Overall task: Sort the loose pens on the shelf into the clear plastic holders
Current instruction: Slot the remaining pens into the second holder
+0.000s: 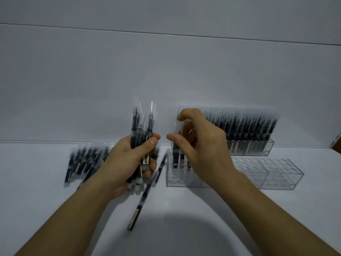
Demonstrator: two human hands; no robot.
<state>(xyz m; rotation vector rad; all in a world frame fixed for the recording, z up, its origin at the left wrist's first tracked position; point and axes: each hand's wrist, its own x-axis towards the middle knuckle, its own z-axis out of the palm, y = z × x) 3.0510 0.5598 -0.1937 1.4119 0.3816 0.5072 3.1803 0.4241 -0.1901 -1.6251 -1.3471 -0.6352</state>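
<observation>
The white shelf (203, 209) carries two clear holders on the right. The rear holder (258, 146) is packed with upright pens. The front holder (276, 174) is mostly bare holes, with only a few pens at its left end. A loose pile (83, 159) lies well to the left, long axes pointing roughly away from the person. The left hand (129, 159) grips an upright bundle (142, 126), just beside the right hand (199, 145) but not touching it. The right hand appears to pinch a single pen (176, 154) vertically above the front holder's left end, so it is the nearer one for insertion. One stray pen (145, 193) lies diagonally between the forearms.
</observation>
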